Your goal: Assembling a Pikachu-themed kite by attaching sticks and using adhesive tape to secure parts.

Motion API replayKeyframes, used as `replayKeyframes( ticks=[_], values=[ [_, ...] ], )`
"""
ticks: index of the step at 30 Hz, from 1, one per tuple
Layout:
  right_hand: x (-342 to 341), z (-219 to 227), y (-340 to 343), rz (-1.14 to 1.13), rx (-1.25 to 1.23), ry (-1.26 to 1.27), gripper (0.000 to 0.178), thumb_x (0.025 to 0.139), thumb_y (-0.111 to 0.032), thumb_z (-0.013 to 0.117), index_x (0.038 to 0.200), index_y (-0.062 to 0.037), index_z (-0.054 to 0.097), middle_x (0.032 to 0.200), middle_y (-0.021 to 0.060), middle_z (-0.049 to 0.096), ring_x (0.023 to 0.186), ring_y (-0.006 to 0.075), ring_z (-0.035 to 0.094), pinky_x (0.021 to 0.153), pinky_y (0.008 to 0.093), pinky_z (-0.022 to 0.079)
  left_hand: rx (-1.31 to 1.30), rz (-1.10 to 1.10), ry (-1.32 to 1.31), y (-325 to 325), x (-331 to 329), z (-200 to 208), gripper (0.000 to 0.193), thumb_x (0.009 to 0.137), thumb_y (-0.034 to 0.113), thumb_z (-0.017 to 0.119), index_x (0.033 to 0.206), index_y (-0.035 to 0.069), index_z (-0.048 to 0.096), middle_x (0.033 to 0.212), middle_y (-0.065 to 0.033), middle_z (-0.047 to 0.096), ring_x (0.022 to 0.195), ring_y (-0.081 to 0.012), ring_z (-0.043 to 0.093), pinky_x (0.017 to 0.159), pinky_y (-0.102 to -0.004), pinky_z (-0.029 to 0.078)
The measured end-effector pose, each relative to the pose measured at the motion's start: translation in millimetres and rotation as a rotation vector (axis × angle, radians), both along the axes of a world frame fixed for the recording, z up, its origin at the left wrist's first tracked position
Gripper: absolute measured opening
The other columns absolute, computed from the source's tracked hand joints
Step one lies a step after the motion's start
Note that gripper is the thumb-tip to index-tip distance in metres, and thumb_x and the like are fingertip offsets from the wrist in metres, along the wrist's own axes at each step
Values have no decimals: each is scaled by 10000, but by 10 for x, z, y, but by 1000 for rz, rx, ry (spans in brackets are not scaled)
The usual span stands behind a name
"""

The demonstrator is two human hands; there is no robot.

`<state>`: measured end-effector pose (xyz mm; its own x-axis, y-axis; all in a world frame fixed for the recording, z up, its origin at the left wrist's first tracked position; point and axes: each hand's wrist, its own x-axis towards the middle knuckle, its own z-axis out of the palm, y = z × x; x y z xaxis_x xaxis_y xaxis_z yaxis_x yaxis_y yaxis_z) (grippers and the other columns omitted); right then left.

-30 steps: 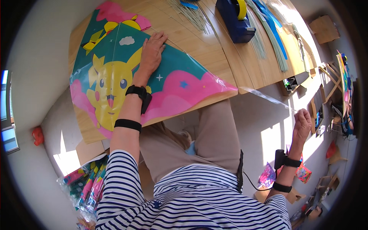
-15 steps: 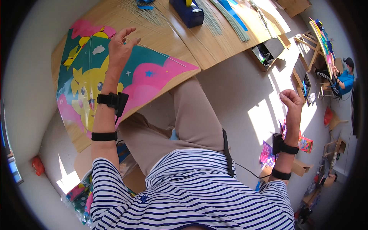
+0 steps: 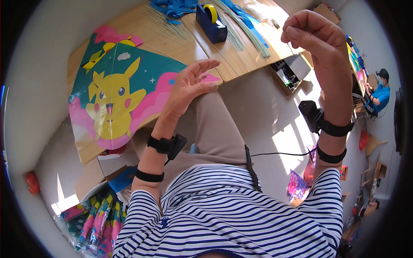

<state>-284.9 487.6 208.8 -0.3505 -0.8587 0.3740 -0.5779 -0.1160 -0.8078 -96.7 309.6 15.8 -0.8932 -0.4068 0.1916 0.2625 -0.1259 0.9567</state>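
A kite sheet (image 3: 148,62) in green and pink, printed with a yellow cartoon creature, lies spread on the wooden table (image 3: 234,64). My left hand (image 3: 191,84) hovers over the kite's right corner, its fingers stretched and thumb apart, with nothing visible between them. Raised high at the right, my right hand (image 3: 318,36) has thumb and fingertips pinched together. Whatever the pinch may hold is too small to make out. Both forearms wear black straps with small black devices.
A blue tape dispenser (image 3: 211,30) with yellow tape stands on the table among thin rods (image 3: 234,36) and blue strips (image 3: 172,7). Below the table's right edge is an open box (image 3: 289,75). Folded kites (image 3: 97,219) lie lower left. Another person (image 3: 379,94) sits far right.
My left hand has come off the kite's upper part, moving right and nearer to me. My right hand has risen from beside the table, still pinched. The whole view has shifted slightly.
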Motion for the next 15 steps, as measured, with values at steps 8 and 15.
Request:
replayKeyframes(
  ticks=[8, 15],
  values=[
    [465, 530, -270, 85, -179, -218, 122, 891, -81, 680, 922, 37, 670, 790, 122, 692, 700, 157, 635, 679, 254, 499, 267, -134, 4, 235, 70, -458, 653, 901, 406, 697, 1429, 75, 504, 1467, -104, 525, 1418, -229, 419, 1128, -397, 342],
    [468, 809, -371, 453, -230, -133, 146, 964, -158, 624, 902, -26, 634, 799, 53, 651, 667, 111, 561, 721, 281, 479, 679, -219, 10, 248, 270, -782, 637, 987, 514, 553, 1450, 84, 475, 1450, -156, 528, 1357, -307, 488, 1061, -516, 443]
  ],
)
